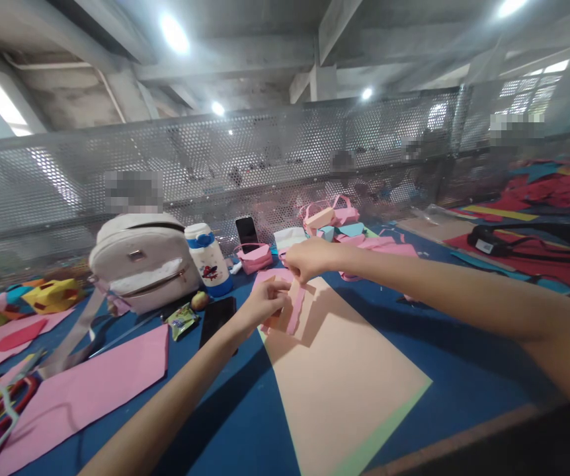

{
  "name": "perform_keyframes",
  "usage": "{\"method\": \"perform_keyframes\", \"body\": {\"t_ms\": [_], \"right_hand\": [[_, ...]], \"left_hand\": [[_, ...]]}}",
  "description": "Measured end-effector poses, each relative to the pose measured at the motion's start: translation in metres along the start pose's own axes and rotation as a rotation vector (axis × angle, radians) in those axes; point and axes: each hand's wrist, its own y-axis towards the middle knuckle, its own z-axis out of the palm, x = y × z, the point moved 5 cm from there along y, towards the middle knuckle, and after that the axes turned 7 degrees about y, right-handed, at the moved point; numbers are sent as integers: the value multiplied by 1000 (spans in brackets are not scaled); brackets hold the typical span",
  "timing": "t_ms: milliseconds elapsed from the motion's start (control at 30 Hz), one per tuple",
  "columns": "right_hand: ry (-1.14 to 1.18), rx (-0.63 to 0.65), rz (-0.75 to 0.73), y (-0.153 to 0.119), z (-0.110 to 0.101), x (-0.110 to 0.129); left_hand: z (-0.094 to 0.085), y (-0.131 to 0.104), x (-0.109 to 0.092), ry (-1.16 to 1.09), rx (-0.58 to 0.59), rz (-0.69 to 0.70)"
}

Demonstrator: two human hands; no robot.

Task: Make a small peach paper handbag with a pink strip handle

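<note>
Over the far end of a large peach paper sheet [334,370], both hands are at a small folded pink-and-peach paper piece [296,309]. My left hand [265,303] grips its left side, fingers curled against it. Above it, my right hand [309,260] is closed at the top edge of the same piece, its fingertips partly hidden. A pink strip runs down the front of the piece. Under the peach sheet a green sheet [389,430] shows along the near edge.
Left stand a white backpack [141,258], a bottle [208,258], a dark phone [218,317] and pink paper [96,390]. Behind my hands are a small pink paper basket [255,258], another phone [246,231] and several paper baskets [332,215]. A perforated metal screen [265,158] borders the blue table.
</note>
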Motion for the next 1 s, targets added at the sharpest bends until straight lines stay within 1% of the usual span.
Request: {"method": "perform_keyframes", "body": {"t_ms": [167, 400, 733, 900, 1000], "right_hand": [[-14, -9, 16, -3, -2, 3], [-36, -27, 30, -6, -2, 7], [-47, -38, 49, -8, -2, 9], [-27, -105, 34, -7, 0, 6], [-5, -197, 17, -9, 3, 6]], "left_hand": [[0, 1, 3, -25, -2, -40], [0, 0, -2, -47, -46, -17], [-1, 1, 0, -37, -69, -38], [-1, 0, 2, -46, -95, -55], [-2, -1, 2, -66, -123, -64]]}}
